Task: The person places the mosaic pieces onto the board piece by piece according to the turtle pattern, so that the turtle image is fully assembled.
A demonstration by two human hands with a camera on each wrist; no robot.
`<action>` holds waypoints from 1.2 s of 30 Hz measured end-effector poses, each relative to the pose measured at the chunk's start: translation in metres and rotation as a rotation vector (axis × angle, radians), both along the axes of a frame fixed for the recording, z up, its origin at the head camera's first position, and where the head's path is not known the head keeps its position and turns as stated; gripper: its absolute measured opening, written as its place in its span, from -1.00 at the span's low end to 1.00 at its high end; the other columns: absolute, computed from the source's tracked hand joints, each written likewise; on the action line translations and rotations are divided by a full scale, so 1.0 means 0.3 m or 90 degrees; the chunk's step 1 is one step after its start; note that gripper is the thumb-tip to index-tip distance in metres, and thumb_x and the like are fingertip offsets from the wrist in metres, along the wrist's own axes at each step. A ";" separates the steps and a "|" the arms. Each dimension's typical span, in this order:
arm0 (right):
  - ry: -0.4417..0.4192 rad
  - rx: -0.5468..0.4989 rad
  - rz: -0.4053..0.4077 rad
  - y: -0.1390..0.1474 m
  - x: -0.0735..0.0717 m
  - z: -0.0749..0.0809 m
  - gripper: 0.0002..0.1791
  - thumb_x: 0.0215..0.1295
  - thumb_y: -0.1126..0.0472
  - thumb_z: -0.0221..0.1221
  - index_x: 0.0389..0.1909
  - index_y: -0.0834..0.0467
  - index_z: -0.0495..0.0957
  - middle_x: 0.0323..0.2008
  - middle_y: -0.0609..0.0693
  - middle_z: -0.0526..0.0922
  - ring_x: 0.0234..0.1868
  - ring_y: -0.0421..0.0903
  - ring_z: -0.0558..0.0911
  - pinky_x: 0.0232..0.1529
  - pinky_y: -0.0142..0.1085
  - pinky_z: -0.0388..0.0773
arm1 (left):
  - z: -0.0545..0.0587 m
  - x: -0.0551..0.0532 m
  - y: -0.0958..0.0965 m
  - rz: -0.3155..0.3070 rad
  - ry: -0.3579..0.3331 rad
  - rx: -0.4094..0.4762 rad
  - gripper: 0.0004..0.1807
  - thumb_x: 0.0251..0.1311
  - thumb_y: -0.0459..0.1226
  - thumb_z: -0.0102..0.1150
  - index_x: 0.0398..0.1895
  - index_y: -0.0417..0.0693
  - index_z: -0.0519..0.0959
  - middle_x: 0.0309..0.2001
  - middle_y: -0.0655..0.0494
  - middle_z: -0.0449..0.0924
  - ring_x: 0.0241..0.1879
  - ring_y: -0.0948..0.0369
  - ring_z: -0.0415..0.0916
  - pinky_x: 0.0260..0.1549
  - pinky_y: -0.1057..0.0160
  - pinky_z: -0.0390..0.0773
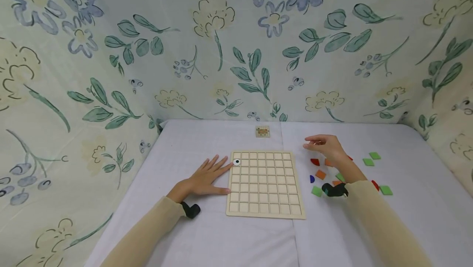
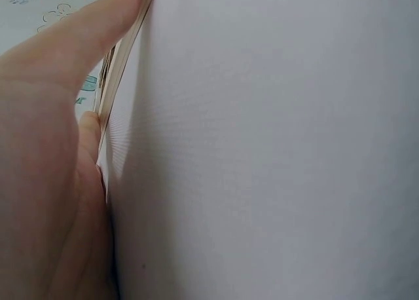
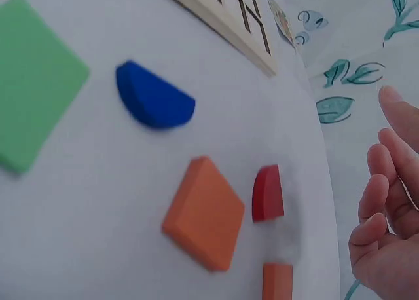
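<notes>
Head view: left hand (image 1: 207, 179) touches edge of gridded board (image 1: 264, 187), grip spread; right hand (image 1: 329, 148) above bench (image 1: 207, 242) near red piece (image 1: 315, 162), grip loosely curved, apart.

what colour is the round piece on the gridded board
The round piece is white with a dark centre dot; best seen in the head view.

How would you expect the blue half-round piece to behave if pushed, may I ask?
The blue half-round piece lies flat, so it would probably slide rather than roll. Its straight edge suggests stiffness; being small beside the grid board, it's likely light.
</notes>
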State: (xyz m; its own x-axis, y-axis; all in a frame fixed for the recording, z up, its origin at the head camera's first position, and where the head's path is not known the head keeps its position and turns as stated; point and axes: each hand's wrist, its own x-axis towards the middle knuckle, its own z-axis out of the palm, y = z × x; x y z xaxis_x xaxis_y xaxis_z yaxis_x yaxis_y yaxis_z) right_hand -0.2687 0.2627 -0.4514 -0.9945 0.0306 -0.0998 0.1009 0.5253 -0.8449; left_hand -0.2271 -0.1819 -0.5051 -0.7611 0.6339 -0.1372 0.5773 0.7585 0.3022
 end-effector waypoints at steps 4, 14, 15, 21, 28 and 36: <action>-0.018 0.011 -0.031 0.070 0.012 -0.016 -0.39 0.24 -0.04 0.39 0.21 0.22 0.56 -0.04 0.13 0.49 -0.06 0.04 0.37 -0.17 -0.23 0.47 | -0.001 -0.003 0.003 0.006 -0.004 -0.016 0.08 0.13 0.50 -0.07 0.62 0.34 -0.16 0.61 0.15 -0.36 0.56 -0.01 -0.51 0.45 -0.15 -0.39; -0.011 0.033 -0.102 0.205 0.076 -0.044 -0.31 0.30 -0.12 0.30 0.25 0.29 0.50 0.07 0.20 0.48 -0.03 0.04 0.40 -0.13 -0.35 0.47 | 0.008 -0.002 0.006 0.002 -0.003 -0.011 0.07 0.15 0.47 -0.05 0.62 0.32 -0.14 0.61 0.13 -0.34 0.56 -0.03 -0.48 0.44 -0.18 -0.38; -0.016 0.028 -0.111 0.212 0.081 -0.047 -0.31 0.32 -0.11 0.30 0.27 0.30 0.49 0.08 0.20 0.47 -0.03 0.05 0.40 -0.14 -0.36 0.48 | 0.009 -0.001 0.006 0.002 -0.004 -0.011 0.07 0.15 0.47 -0.05 0.62 0.31 -0.14 0.61 0.12 -0.33 0.56 -0.03 -0.48 0.44 -0.18 -0.38; -0.050 0.010 -0.148 0.250 0.108 -0.064 -0.28 0.34 -0.08 0.28 0.33 0.33 0.42 0.10 0.26 0.44 0.03 0.13 0.38 -0.14 -0.33 0.47 | -0.005 -0.006 0.003 0.003 -0.003 -0.009 0.07 0.15 0.47 -0.04 0.63 0.31 -0.14 0.62 0.13 -0.34 0.56 -0.02 -0.49 0.44 -0.17 -0.38; -0.084 0.006 -0.167 0.279 0.119 -0.079 -0.30 0.32 -0.03 0.31 0.32 0.33 0.42 0.15 0.29 0.42 0.10 0.19 0.35 0.05 -0.09 0.42 | -0.002 -0.006 0.004 0.009 -0.006 -0.018 0.07 0.14 0.49 -0.06 0.62 0.36 -0.17 0.61 0.18 -0.38 0.55 0.03 -0.52 0.45 -0.13 -0.41; -0.092 0.004 -0.184 0.289 0.135 -0.095 -0.36 0.26 0.13 0.38 0.28 0.35 0.45 0.23 0.37 0.45 0.25 0.27 0.33 0.33 0.10 0.30 | 0.008 0.001 0.004 0.002 -0.005 -0.008 0.07 0.15 0.48 -0.06 0.62 0.32 -0.14 0.61 0.14 -0.35 0.56 -0.02 -0.49 0.45 -0.16 -0.39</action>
